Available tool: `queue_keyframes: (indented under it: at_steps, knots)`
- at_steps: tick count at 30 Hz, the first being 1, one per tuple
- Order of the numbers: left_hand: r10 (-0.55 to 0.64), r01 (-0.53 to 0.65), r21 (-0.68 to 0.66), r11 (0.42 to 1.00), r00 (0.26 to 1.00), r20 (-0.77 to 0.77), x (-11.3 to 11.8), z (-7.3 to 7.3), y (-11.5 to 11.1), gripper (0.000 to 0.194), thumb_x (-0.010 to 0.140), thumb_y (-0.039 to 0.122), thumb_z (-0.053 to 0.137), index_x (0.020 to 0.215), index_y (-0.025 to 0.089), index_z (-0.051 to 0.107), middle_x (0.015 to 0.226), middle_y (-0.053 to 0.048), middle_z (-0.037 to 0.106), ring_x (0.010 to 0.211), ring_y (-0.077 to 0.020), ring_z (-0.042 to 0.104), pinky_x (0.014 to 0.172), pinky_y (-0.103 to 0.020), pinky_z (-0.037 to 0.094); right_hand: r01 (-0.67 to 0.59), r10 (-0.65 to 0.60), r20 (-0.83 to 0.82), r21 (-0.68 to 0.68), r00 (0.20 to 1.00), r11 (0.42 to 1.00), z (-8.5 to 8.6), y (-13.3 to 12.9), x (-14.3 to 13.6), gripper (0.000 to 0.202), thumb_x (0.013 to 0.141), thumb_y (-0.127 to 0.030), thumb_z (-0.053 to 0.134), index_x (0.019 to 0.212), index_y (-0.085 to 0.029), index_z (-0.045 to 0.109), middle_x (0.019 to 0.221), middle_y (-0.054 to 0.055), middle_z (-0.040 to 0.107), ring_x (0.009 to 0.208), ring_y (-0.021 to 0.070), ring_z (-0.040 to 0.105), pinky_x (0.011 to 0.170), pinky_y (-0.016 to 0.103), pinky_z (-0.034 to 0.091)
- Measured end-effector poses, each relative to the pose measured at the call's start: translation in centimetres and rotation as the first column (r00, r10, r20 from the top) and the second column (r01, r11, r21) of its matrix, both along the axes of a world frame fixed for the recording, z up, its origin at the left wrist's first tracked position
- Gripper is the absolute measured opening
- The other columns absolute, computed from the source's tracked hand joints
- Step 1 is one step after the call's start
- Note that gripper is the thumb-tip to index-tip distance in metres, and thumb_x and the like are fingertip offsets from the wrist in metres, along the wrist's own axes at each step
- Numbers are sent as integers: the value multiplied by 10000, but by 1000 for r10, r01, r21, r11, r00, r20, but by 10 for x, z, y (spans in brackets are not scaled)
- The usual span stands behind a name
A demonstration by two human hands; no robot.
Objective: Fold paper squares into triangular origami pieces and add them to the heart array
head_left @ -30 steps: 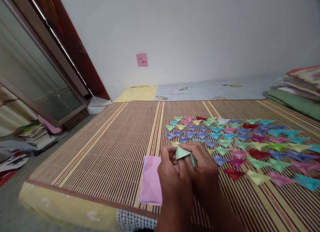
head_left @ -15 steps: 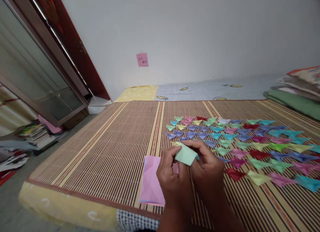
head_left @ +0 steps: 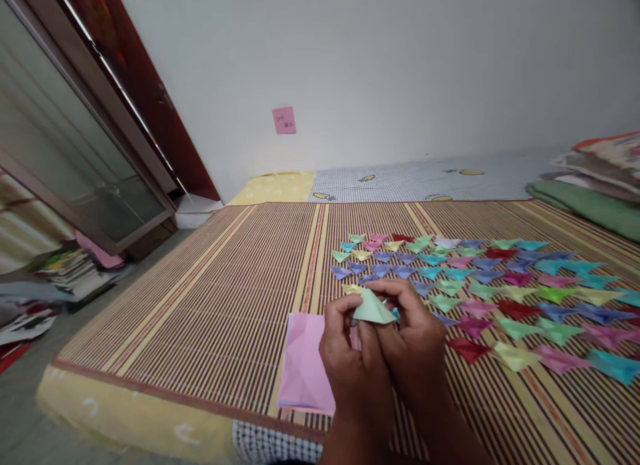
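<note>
Between my two hands is a pale green piece of folded paper (head_left: pixel 373 308), now a peaked, roughly triangular shape. My left hand (head_left: pixel 347 345) pinches its left side with bent fingers. On the other side my right hand (head_left: pixel 417 331) grips it, forefinger at the top. Part of the paper is hidden behind the fingers. Beside my left hand lies a stack of pink paper sheets (head_left: pixel 304 365), partly covered by that hand. Rows of small folded paper shapes (head_left: pixel 517 293) in many colours spread out behind and to the right of my hands.
A striped bamboo mat (head_left: pixel 200 305) covers the bed. Folded green cloth (head_left: pixel 585 208) and a pillow lie at the right edge. A pink note (head_left: pixel 284 120) is stuck on the wall. At left stand a glass-panelled door (head_left: pixel 80 131) and a pile of books (head_left: pixel 75 271).
The green paper has gone from a squarish flap facing me to a lower peaked shape as my hands work it. Both hands have shifted only slightly.
</note>
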State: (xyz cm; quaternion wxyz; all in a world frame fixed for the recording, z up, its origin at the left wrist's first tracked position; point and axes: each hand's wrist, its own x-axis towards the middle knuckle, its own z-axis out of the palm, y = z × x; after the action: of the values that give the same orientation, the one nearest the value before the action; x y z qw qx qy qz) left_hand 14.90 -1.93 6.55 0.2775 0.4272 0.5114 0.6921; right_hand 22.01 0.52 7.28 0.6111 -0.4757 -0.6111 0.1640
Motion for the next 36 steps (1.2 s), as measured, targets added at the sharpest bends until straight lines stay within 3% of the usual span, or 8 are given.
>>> queue_keyframes:
  at_steps: [4, 7, 9, 12, 17, 25, 31, 36]
  knots:
    - [19, -28, 85, 996, 995, 96, 3, 3, 2, 55, 872, 159, 658, 875, 207, 633, 969, -37, 689, 867, -173, 693, 762, -280, 568, 50, -51, -57, -27, 997, 998, -4, 1, -1, 191, 833, -224, 668, 1023, -231, 656, 914, 18, 728, 780, 198, 683, 691, 316, 539]
    - [41, -56, 146, 988, 994, 104, 4, 0, 3, 88, 852, 134, 671, 848, 205, 619, 978, -34, 661, 885, -167, 681, 764, -269, 565, 90, -89, -80, 9, 993, 996, -5, 2, -1, 133, 803, -217, 694, 925, -225, 640, 869, 11, 704, 773, 196, 671, 681, 311, 535]
    - [38, -51, 137, 989, 994, 99, 4, -2, 2, 106, 845, 109, 655, 880, 207, 633, 951, -25, 652, 834, -156, 669, 731, -258, 558, 52, -51, -22, 49, 998, 997, -3, 2, 0, 83, 810, -171, 649, 875, -222, 647, 848, 7, 684, 784, 186, 661, 698, 305, 535]
    - [41, -47, 116, 992, 998, 53, 4, -4, 0, 181, 838, 67, 613, 935, 214, 653, 921, -11, 645, 784, -142, 650, 706, -246, 546, 16, -18, 36, 67, 999, 998, 1, 0, 1, 168, 814, -125, 589, 919, -217, 683, 878, 15, 693, 818, 180, 671, 727, 302, 548]
    - [54, -55, 188, 981, 998, 8, 5, -4, 0, 179, 839, 53, 601, 890, 220, 640, 924, -6, 636, 894, -160, 647, 799, -273, 548, 95, -95, -22, 34, 995, 995, 2, -2, 1, 199, 806, -183, 657, 997, -217, 699, 877, 21, 753, 782, 200, 714, 698, 325, 580]
    - [53, -52, 142, 988, 999, -4, 4, -5, 0, 149, 884, 99, 600, 941, 217, 669, 969, -24, 652, 915, -181, 666, 826, -318, 551, 70, -70, -3, 118, 998, 991, 0, -3, -1, 104, 827, -155, 673, 903, -226, 677, 919, 26, 761, 860, 199, 733, 771, 324, 594]
    - [77, -71, 181, 981, 997, -26, 4, -10, -1, 130, 891, 107, 623, 931, 222, 668, 999, -25, 660, 956, -184, 667, 839, -316, 551, 86, -87, 12, 69, 996, 994, 3, -3, 0, 134, 805, -203, 720, 928, -229, 672, 840, 1, 751, 725, 179, 711, 627, 270, 569]
    - [50, -49, 138, 989, 999, -3, 2, -6, 0, 140, 882, 112, 634, 954, 217, 693, 975, -29, 676, 935, -189, 676, 831, -322, 556, 76, -80, 49, 93, 996, 993, 3, -2, 1, 87, 795, -167, 689, 843, -231, 654, 787, -9, 722, 703, 174, 685, 641, 277, 557]
